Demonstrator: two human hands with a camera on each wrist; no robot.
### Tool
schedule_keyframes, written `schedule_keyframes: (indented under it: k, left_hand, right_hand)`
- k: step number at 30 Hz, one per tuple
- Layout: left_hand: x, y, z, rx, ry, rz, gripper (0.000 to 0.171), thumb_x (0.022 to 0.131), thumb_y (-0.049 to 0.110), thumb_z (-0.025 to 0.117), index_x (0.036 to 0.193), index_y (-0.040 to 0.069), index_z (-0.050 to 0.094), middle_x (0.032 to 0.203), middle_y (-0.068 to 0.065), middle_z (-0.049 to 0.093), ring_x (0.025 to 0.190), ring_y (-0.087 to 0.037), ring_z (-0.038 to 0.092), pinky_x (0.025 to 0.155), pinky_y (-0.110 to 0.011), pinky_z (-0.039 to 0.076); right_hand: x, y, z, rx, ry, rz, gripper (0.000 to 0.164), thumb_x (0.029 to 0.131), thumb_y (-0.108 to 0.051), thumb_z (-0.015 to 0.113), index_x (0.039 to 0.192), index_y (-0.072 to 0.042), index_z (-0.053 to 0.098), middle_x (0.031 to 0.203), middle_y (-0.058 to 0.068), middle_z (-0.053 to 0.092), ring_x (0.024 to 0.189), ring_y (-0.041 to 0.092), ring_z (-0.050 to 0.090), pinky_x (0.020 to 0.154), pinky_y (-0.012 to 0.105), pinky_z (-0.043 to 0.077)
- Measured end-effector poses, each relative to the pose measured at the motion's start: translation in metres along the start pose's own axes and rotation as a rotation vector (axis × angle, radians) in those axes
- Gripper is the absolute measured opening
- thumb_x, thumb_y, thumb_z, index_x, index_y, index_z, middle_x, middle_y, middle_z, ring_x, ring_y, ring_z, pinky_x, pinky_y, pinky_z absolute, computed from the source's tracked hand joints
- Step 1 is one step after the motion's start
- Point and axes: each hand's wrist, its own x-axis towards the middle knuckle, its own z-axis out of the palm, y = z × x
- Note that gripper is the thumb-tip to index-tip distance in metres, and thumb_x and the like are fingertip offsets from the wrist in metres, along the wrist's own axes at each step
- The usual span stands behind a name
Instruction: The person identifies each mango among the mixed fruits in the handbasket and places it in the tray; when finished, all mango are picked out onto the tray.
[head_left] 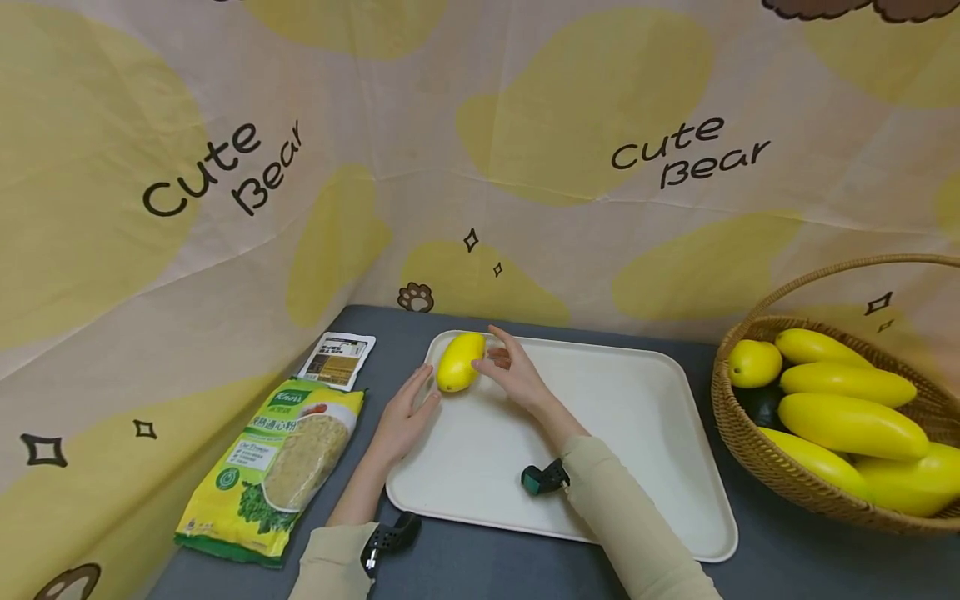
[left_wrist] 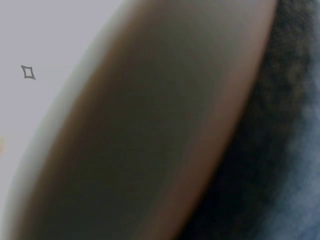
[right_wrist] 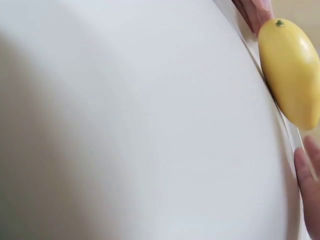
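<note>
Yellow fruit (head_left: 461,362) is between my loose-fingered left hand (head_left: 405,417) and right hand (head_left: 519,379), contact unclear, at the white tray's (head_left: 607,408) ten o'clock. From it, a pouch (head_left: 339,360) is at nine, Knorr bag (head_left: 273,471) eight, fruit basket (head_left: 738,429) three.

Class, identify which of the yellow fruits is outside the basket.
The single yellow fruit at the white tray's far left corner; the other visible yellow fruits all lie in the wicker basket.
</note>
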Motion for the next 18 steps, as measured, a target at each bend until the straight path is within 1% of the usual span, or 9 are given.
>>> schedule_keyframes:
  k: [2, 4, 5, 7, 9, 12, 15, 18]
  left_hand:
    - [0.000, 0.001, 0.002, 0.003, -0.004, 0.001, 0.055, 0.101, 0.029, 0.052, 0.152, 0.014, 0.036, 0.159, -0.007, 0.026, 0.147, -0.027, 0.018, 0.117, -0.051, 0.017]
    - [0.000, 0.002, 0.004, 0.004, -0.005, 0.004, 0.055, 0.101, 0.028, 0.053, 0.152, 0.014, 0.037, 0.159, -0.007, 0.026, 0.147, -0.028, 0.019, 0.117, -0.052, 0.018]
    - [0.001, 0.002, 0.005, 0.003, -0.007, 0.001, 0.055, 0.101, 0.028, 0.054, 0.151, 0.014, 0.037, 0.159, -0.006, 0.026, 0.147, -0.028, 0.019, 0.117, -0.051, 0.018]
    - [0.001, 0.002, 0.005, 0.005, -0.011, 0.001, 0.056, 0.101, 0.029, 0.054, 0.151, 0.014, 0.037, 0.159, -0.005, 0.025, 0.147, -0.027, 0.019, 0.117, -0.051, 0.018]
    - [0.001, 0.001, 0.005, 0.010, -0.017, 0.001, 0.057, 0.100, 0.030, 0.055, 0.152, 0.015, 0.036, 0.159, -0.004, 0.025, 0.147, -0.026, 0.019, 0.117, -0.051, 0.018]
    - [0.002, -0.001, 0.004, 0.021, -0.023, 0.006, 0.057, 0.100, 0.030, 0.055, 0.152, 0.014, 0.035, 0.160, -0.005, 0.024, 0.147, -0.027, 0.018, 0.117, -0.052, 0.018]
    - [0.002, -0.003, 0.003, 0.022, -0.017, 0.015, 0.058, 0.100, 0.029, 0.055, 0.152, 0.014, 0.034, 0.160, -0.006, 0.023, 0.147, -0.028, 0.018, 0.117, -0.052, 0.017]
    - [0.002, -0.005, 0.001, 0.028, -0.011, 0.025, 0.059, 0.100, 0.028, 0.056, 0.153, 0.013, 0.034, 0.160, -0.007, 0.022, 0.147, -0.029, 0.017, 0.117, -0.053, 0.017]
  right_hand:
    - [-0.003, 0.001, -0.008, 0.078, 0.091, 0.013, 0.048, 0.093, -0.019, 0.066, 0.138, -0.009, 0.053, 0.140, 0.013, 0.048, 0.118, 0.029, 0.053, 0.098, 0.040, 0.047]
    - [-0.006, -0.001, -0.017, 0.158, 0.175, 0.022, 0.029, 0.095, -0.013, 0.063, 0.123, -0.004, 0.064, 0.127, 0.012, 0.059, 0.108, 0.028, 0.057, 0.089, 0.034, 0.051]
    - [-0.008, -0.004, -0.021, 0.202, 0.208, 0.030, 0.024, 0.096, -0.011, 0.061, 0.117, -0.003, 0.066, 0.119, 0.012, 0.064, 0.103, 0.028, 0.059, 0.085, 0.033, 0.052]
    - [-0.013, -0.011, -0.031, 0.292, 0.250, 0.056, 0.019, 0.096, -0.009, 0.059, 0.110, 0.000, 0.068, 0.106, 0.010, 0.069, 0.095, 0.028, 0.060, 0.081, 0.031, 0.053]
    - [-0.021, -0.021, -0.043, 0.358, 0.246, 0.091, 0.019, 0.097, -0.009, 0.059, 0.110, 0.001, 0.067, 0.099, 0.005, 0.070, 0.091, 0.025, 0.062, 0.081, 0.031, 0.054]
    - [-0.035, -0.036, -0.064, 0.396, 0.196, 0.136, 0.022, 0.098, -0.011, 0.058, 0.114, 0.002, 0.064, 0.096, 0.001, 0.069, 0.088, 0.020, 0.063, 0.079, 0.028, 0.054]
    - [-0.053, -0.051, -0.086, 0.363, 0.116, 0.156, 0.028, 0.098, -0.015, 0.058, 0.119, 0.003, 0.061, 0.101, 0.005, 0.068, 0.088, 0.018, 0.062, 0.080, 0.026, 0.053]
    - [-0.073, -0.066, -0.111, 0.283, 0.040, 0.150, 0.030, 0.098, -0.020, 0.059, 0.120, 0.001, 0.061, 0.108, 0.008, 0.066, 0.093, 0.021, 0.060, 0.084, 0.028, 0.052]
